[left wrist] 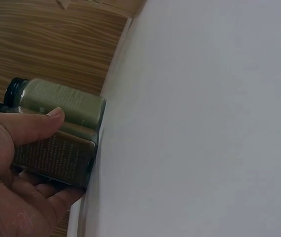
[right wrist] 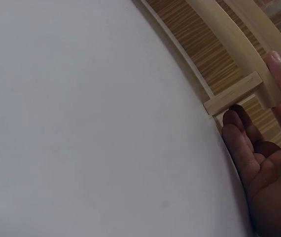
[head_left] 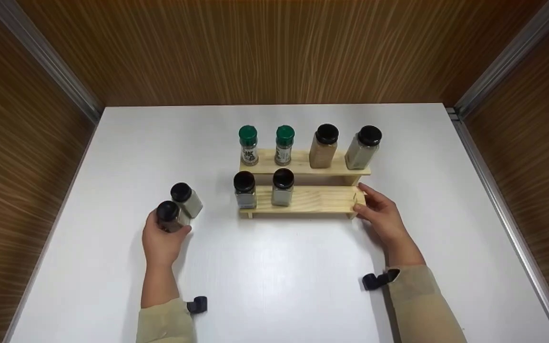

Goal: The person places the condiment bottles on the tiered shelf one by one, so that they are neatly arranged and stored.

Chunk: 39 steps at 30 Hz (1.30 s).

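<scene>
My left hand [head_left: 162,245] grips a black-capped spice jar with dark brown contents [left wrist: 56,160], thumb on one side and fingers on the other. Right beside it, on the far side, is a second black-capped jar with pale greenish contents [left wrist: 66,101]; the thumb tip reaches near it. At the right end of a two-step wooden spice rack [head_left: 324,200], my right hand [head_left: 388,221] holds the lower shelf. In the right wrist view its thumb lies over the wood [right wrist: 234,94], while other fingers curl below.
Two green-capped bottles [head_left: 249,153] [head_left: 283,155], a tan-filled jar [head_left: 322,155] and a grey-green jar [head_left: 361,155] stand on the upper step. Two black-capped jars [head_left: 246,199] [head_left: 282,196] stand on the lower step's left half. Wood-grain panels [head_left: 274,52] surround the white table [head_left: 265,281].
</scene>
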### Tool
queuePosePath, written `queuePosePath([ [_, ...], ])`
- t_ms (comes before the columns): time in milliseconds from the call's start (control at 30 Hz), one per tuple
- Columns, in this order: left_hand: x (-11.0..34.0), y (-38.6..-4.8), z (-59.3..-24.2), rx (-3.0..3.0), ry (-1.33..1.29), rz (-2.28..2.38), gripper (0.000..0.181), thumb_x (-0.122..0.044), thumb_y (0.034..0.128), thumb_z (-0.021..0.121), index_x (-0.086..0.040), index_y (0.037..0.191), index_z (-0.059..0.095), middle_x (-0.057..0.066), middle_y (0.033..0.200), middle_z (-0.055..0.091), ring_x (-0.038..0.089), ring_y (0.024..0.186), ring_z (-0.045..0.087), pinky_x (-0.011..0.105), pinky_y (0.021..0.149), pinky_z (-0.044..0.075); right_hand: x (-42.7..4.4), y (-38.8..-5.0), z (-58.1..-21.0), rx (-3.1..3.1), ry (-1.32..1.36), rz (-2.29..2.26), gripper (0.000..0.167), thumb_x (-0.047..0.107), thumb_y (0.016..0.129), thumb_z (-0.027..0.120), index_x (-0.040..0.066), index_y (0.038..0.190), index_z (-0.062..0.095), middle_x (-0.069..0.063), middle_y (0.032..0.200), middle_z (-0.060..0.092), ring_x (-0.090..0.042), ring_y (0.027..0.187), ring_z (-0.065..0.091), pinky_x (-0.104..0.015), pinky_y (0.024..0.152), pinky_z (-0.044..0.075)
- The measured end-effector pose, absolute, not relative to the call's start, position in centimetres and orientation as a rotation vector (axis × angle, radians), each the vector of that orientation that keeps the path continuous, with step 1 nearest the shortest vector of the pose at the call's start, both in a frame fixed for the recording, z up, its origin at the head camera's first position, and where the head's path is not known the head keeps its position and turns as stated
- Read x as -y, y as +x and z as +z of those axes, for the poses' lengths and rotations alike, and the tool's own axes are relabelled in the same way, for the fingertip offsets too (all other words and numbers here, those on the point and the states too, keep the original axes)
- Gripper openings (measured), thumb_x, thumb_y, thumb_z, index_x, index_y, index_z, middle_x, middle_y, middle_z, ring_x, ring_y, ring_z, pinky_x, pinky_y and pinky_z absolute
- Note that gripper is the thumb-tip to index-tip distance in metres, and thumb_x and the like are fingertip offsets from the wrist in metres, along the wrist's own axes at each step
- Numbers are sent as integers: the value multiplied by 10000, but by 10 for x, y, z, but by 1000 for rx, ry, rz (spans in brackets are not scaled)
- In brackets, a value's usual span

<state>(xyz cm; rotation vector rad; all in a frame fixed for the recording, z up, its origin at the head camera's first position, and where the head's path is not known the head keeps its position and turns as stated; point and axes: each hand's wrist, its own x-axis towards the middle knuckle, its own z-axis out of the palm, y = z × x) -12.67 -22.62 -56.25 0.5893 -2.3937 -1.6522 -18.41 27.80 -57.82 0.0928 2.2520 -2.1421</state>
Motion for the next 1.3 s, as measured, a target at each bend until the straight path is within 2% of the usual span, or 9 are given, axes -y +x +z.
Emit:
queuePosePath([
  [200, 224, -123, -560, 2381, 626, -1645, 695, 39, 823, 837, 98, 1421, 486, 313, 1467, 553, 455, 1424, 490, 534, 1170, 403, -278, -184, -579, -2243, 76, -2167, 627, -119, 933, 724, -40, 1521, 520, -63, 1190, 667, -129, 977, 666, -255, 763, 603],
  [400, 221, -116, -552, 2375, 674, -1648, 679, 12, 814, 856, 100, 1406, 535, 313, 1446, 580, 435, 1412, 514, 521, 1170, 406, -278, -184, -578, -2246, 76, -2157, 633, -118, 938, 719, -43, 1529, 504, -77, 1194, 655, -131, 975, 659, -255, 765, 601],
  [633, 222, -107, -544, 2336, 649, -1669, 661, 7, 817, 860, 102, 1407, 576, 315, 1382, 620, 411, 1314, 588, 489, 1115, 448, -278, -185, -578, -2248, 91, -2139, 629, -131, 947, 703, -42, 1535, 499, -93, 1186, 651, -140, 977, 656, -262, 782, 603],
  [767, 220, -103, -534, 2331, 601, -1618, 603, 5, 815, 871, 55, 1371, 646, 255, 1298, 684, 322, 1182, 639, 288, 943, 509, -278, -184, -577, -2248, 96, -2140, 627, -135, 946, 701, -43, 1532, 500, -83, 1175, 660, -138, 975, 661, -263, 783, 605],
  [867, 217, -101, -525, 2304, 556, -1616, 588, 14, 809, 879, 34, 1359, 671, 225, 1281, 700, 292, 1160, 650, 130, 827, 500, -278, -184, -576, -2245, 98, -2144, 627, -133, 946, 702, -38, 1533, 503, -84, 1166, 661, -136, 969, 662, -263, 780, 605],
  [900, 216, -100, -522, 2284, 537, -1635, 595, 22, 806, 880, 37, 1362, 670, 228, 1290, 697, 306, 1174, 653, 113, 814, 509, -278, -184, -576, -2243, 100, -2150, 628, -134, 945, 703, -39, 1533, 504, -85, 1165, 661, -138, 968, 664, -263, 780, 605],
  [1100, 208, -98, -504, 2185, 435, -1717, 651, 72, 777, 889, 66, 1381, 646, 268, 1322, 680, 363, 1230, 658, 128, 822, 545, -277, -184, -575, -2256, 105, -2130, 637, -109, 954, 711, -43, 1545, 485, -90, 1195, 654, -132, 995, 662, -260, 795, 601],
  [1300, 197, -97, -483, 2131, 369, -1721, 656, 98, 751, 900, 47, 1361, 668, 222, 1313, 699, 335, 1226, 670, 186, 875, 565, -277, -184, -574, -2273, 113, -2096, 638, -81, 959, 725, -39, 1548, 485, -105, 1202, 646, -127, 1001, 659, -266, 809, 600],
])
